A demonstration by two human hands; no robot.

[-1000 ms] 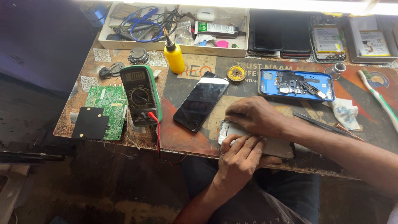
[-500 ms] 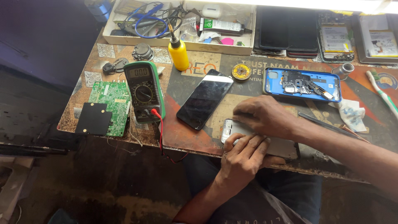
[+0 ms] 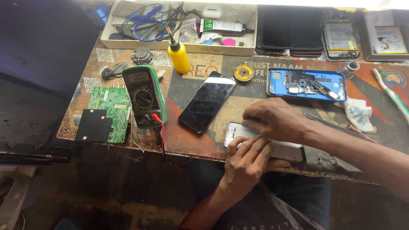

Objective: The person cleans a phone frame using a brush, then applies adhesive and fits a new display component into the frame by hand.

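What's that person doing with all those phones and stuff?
A person sits at a cluttered workbench and has both hands on a silver phone lying at its front edge. The right hand presses on top of it; the left hand grips its near edge. Beside them lies a black phone with a dark screen, and a blue phone shell with its insides showing. A green multimeter, a green circuit board and a yellow bottle sit to the left.

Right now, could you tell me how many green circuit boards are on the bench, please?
1: the green board lies at the bench's left end, beside the multimeter, partly under a black square. Others may be hidden.
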